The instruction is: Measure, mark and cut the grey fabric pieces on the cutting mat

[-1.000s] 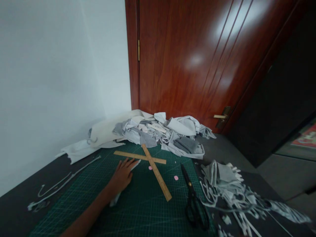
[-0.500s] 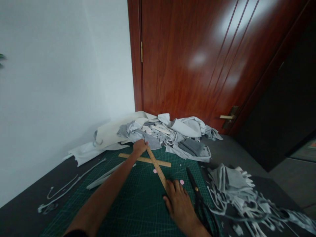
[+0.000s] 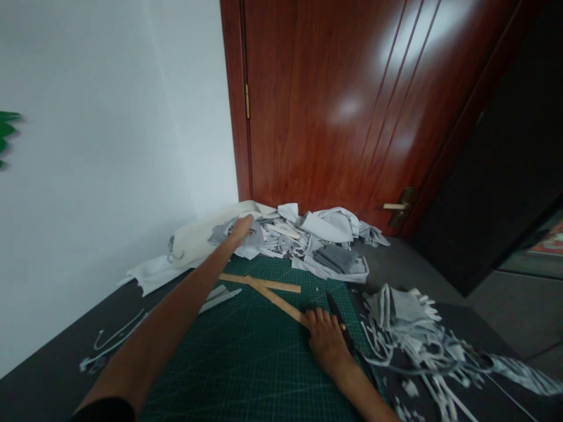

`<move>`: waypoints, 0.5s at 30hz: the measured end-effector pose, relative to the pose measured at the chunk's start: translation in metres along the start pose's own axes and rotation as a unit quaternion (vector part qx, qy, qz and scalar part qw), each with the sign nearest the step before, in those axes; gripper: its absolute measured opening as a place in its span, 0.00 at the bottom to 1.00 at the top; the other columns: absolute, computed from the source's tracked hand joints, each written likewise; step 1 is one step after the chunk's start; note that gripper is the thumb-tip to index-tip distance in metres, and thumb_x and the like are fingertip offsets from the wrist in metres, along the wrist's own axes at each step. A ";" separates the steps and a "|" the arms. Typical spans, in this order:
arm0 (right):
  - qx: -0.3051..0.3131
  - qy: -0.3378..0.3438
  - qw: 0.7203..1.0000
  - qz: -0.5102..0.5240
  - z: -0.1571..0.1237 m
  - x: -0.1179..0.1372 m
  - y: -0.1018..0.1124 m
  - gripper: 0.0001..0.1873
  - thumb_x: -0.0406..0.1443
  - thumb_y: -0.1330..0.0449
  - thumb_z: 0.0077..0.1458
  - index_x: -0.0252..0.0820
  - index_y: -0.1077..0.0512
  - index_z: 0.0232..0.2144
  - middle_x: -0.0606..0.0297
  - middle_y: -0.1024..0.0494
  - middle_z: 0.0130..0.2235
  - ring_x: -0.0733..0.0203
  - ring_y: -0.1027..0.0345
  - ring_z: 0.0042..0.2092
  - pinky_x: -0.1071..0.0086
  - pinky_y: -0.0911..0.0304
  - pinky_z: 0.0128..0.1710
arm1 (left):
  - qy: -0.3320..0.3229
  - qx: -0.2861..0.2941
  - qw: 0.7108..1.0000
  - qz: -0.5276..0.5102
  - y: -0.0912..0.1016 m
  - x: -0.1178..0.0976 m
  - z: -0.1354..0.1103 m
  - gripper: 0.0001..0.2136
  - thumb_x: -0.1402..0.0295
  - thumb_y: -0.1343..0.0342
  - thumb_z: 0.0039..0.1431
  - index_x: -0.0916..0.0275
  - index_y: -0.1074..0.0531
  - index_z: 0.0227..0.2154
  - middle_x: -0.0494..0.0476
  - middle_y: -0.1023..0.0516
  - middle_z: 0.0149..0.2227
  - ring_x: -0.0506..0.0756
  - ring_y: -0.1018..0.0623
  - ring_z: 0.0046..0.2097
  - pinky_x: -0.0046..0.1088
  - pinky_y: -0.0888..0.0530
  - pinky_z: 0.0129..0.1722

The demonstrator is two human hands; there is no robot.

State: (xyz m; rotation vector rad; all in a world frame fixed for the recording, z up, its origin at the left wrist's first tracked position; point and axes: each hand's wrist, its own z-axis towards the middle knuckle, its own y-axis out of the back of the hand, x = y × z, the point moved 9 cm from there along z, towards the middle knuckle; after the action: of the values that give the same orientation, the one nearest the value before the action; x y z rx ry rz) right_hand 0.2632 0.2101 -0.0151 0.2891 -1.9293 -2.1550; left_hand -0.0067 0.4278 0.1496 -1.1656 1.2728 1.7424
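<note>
My left hand [image 3: 241, 227] is stretched far forward onto a heap of grey and white cloth scraps [image 3: 316, 237], its fingers extended and touching the grey pieces. My right hand [image 3: 326, 343] lies flat on the green cutting mat [image 3: 246, 369]. Its fingertips rest at the near end of a diagonal wooden ruler [image 3: 277, 300]. That ruler crosses a second wooden ruler [image 3: 268, 284] lying sideways. Black scissors [image 3: 338, 319] lie right beside my right hand, partly hidden by it.
A tangle of grey cloth pieces and cut strips [image 3: 417, 334] lies right of the mat. Thin white strips [image 3: 112, 340] lie on the dark table at the left, and a pale strip [image 3: 220, 296] lies under my left arm. A red-brown door [image 3: 352, 105] with a brass handle [image 3: 394, 206] stands behind.
My left hand left the mat, passed the diagonal ruler's far end and reached the cloth heap. My right hand came in onto the ruler's near end. The diagonal ruler swung flatter.
</note>
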 end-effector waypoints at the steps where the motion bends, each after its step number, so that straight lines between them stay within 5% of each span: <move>1: 0.004 0.003 1.000 0.011 0.002 0.001 0.003 0.26 0.23 0.51 0.59 0.39 0.27 0.55 0.46 0.22 0.53 0.39 0.29 0.54 0.48 0.38 0.54 | -0.004 -0.005 1.000 -0.026 0.008 -0.015 -0.002 0.12 0.61 0.45 0.71 0.66 0.26 0.45 0.58 0.21 0.41 0.54 0.21 0.37 0.33 0.21 0.36; 4: 0.007 0.007 0.998 0.057 0.009 0.000 0.010 0.23 0.24 0.49 0.58 0.39 0.26 0.52 0.44 0.22 0.51 0.37 0.29 0.54 0.48 0.38 0.53 | -0.033 -0.005 0.994 -0.100 0.029 -0.065 -0.012 0.17 0.64 0.53 0.71 0.66 0.30 0.27 0.51 0.30 0.22 0.49 0.30 0.21 0.22 0.33 0.19; 9: -0.030 0.005 0.991 0.133 0.023 -0.002 0.041 0.19 0.33 0.47 0.64 0.40 0.29 0.55 0.46 0.22 0.51 0.40 0.27 0.54 0.48 0.34 0.53 | -0.104 0.065 0.965 -0.233 0.053 -0.167 -0.047 0.16 0.59 0.45 0.65 0.63 0.35 0.24 0.48 0.33 0.20 0.48 0.32 0.19 0.19 0.34 0.17; 12: -0.163 0.013 0.938 0.304 0.023 -0.004 0.093 0.36 0.44 0.43 0.64 0.37 0.46 0.68 0.43 0.33 0.63 0.45 0.29 0.56 0.54 0.30 0.53 | -0.139 0.141 0.938 -0.286 0.054 -0.220 -0.084 0.15 0.61 0.47 0.68 0.65 0.33 0.27 0.49 0.32 0.23 0.49 0.25 0.24 0.21 0.27 0.25; 15: -0.256 0.025 0.896 0.361 0.019 -0.006 0.132 0.49 0.49 0.43 0.64 0.37 0.63 0.73 0.41 0.45 0.70 0.46 0.30 0.56 0.53 0.30 0.54 | -0.097 0.219 0.945 -0.224 0.035 -0.236 -0.122 0.13 0.69 0.45 0.67 0.67 0.32 0.26 0.49 0.34 0.21 0.48 0.27 0.22 0.20 0.28 0.25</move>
State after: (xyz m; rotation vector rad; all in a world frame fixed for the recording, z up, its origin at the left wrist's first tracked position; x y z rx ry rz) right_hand 0.2687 0.2162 0.1178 -0.4062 -1.0932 -1.9717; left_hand 0.0824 0.2973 0.3658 -0.9056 1.0939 1.1356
